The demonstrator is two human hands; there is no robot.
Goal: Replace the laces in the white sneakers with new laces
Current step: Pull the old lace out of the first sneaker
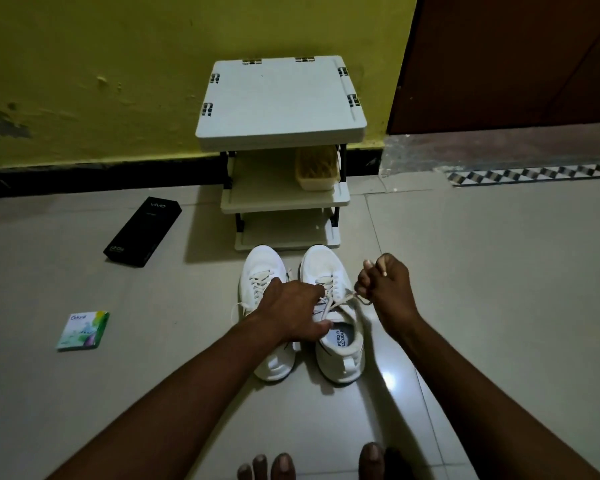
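Two white sneakers stand side by side on the tiled floor, toes pointing away from me: the left sneaker (261, 268) and the right sneaker (340, 344). My left hand (291, 315) reaches across both shoes and holds the tongue area of the right sneaker, with fingers on its laces. My right hand (387, 289) is curled round a pale lace (343, 301) and holds it taut to the right of the right sneaker. The lace runs from the eyelets to that fist. The left sneaker's laces are still threaded, partly hidden by my left hand.
A small white shelf rack (281, 98) stands against the yellow wall just beyond the shoes, with a tan basket (317, 168) on its middle shelf. A black phone box (142, 232) and a small green packet (83, 330) lie on the floor at left. My toes (281, 465) show at the bottom.
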